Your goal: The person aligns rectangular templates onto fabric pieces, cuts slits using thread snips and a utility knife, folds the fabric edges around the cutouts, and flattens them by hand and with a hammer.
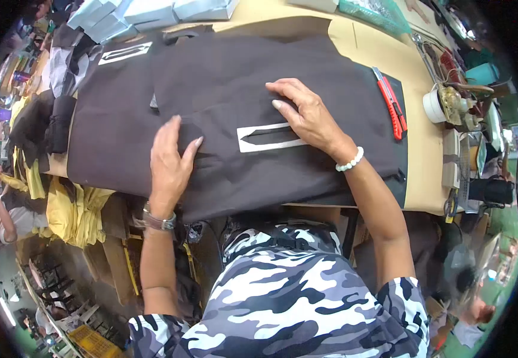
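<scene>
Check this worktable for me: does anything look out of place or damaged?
Only one mild oddity: the red utility knife lies loose at the right end of the dark cloth, where a cutting tool could perhaps nick it. I see no spill or tear.

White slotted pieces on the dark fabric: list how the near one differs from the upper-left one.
The near piece is partly hidden by the right hand; the upper-left piece has no hand over it. The near piece looks larger in view than the upper-left piece. Both are white, with dark showing inside.
</scene>
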Available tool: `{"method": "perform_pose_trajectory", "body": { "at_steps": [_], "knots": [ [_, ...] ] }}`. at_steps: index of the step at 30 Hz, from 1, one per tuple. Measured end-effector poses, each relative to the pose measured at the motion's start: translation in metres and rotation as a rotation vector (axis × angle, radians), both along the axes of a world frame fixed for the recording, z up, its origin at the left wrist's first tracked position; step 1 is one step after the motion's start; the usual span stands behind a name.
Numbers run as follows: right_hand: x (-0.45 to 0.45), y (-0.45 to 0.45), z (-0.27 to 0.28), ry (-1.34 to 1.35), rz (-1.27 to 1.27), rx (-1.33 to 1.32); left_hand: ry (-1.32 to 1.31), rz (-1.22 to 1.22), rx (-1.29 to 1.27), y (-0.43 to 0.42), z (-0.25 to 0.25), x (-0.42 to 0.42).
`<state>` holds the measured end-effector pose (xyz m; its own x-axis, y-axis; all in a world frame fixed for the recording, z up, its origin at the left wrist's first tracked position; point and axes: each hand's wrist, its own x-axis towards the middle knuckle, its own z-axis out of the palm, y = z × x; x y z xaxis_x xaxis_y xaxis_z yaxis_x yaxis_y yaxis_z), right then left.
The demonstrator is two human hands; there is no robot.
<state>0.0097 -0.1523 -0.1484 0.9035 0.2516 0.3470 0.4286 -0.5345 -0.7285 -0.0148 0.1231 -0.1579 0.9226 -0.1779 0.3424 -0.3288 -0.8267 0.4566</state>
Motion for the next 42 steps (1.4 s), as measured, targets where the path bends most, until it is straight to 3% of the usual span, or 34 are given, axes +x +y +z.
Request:
{"method": "perform_pose_trajectory", "body": {
  "at_steps": [2,4,5,9,11,12,13,14,17,18,20,22,25,27,29,32,35,37,38,40,42],
  "knots": [
    [0.009,0.000,-0.008,-0.119,-0.007,-0.112,-0.135,-0.012,0.131,-0.002,-0.018,-0.006],
    [0.015,0.014,-0.014,-0.252,0.043,-0.259,-0.142,-0.019,0.035,-0.010,-0.015,-0.010],
    [0.017,0.017,-0.015,-0.236,0.076,-0.263,-0.223,-0.013,-0.008,-0.011,-0.011,-0.006],
    [0.028,0.016,0.010,-0.074,0.188,-0.383,-0.141,0.068,-0.125,-0.005,0.037,0.015],
    [0.033,0.016,0.018,-0.027,0.182,-0.511,-0.231,0.026,-0.002,-0.004,0.017,0.025],
    [0.035,0.015,0.007,-0.087,0.167,-0.505,-0.265,0.007,0.066,-0.003,0.002,0.027],
    [0.035,0.014,0.006,-0.058,0.147,-0.467,-0.113,-0.014,0.093,-0.004,-0.009,0.024],
    [0.033,0.014,0.004,-0.026,0.127,-0.429,-0.272,-0.027,0.144,-0.006,-0.020,0.025],
    [0.024,0.015,-0.008,-0.170,0.064,-0.211,-0.280,-0.001,0.069,-0.007,-0.024,0.022],
    [0.025,0.016,-0.008,-0.250,0.060,-0.143,-0.306,0.012,0.035,-0.009,-0.015,0.022],
    [0.022,0.022,0.019,-0.127,-0.014,-0.172,-0.395,0.059,-0.018,-0.005,0.012,0.025],
    [0.024,0.022,0.052,-0.225,0.129,-0.222,-0.523,0.111,-0.049,0.003,0.063,0.023],
    [0.023,0.022,0.099,-0.272,0.190,-0.486,-0.726,0.308,0.105,0.037,0.123,0.011],
    [0.012,0.029,0.120,-0.233,0.225,-0.477,-0.841,0.387,-0.003,0.068,0.140,-0.003],
    [-0.005,0.043,0.119,-0.224,0.232,-0.461,-0.958,0.477,0.095,0.102,0.141,-0.023],
    [-0.045,0.087,0.075,-0.219,0.454,-0.465,-0.898,0.693,0.248,0.158,0.104,-0.071],
    [-0.099,0.146,0.006,-0.124,0.773,-0.419,-0.433,1.044,0.307,0.234,0.020,-0.141],
    [-0.131,0.183,0.002,0.267,1.113,-0.386,-0.098,1.175,0.284,0.242,0.000,-0.189],
    [-0.145,0.200,-0.001,0.427,1.277,-0.267,0.143,1.385,0.090,0.222,0.027,-0.194],
    [-0.175,0.230,-0.004,0.513,1.498,0.205,-0.037,1.419,0.119,0.282,0.020,-0.228],
    [-0.174,0.248,0.047,0.727,1.633,0.311,-0.198,1.456,0.036,0.323,0.041,-0.233]
  ]
}}
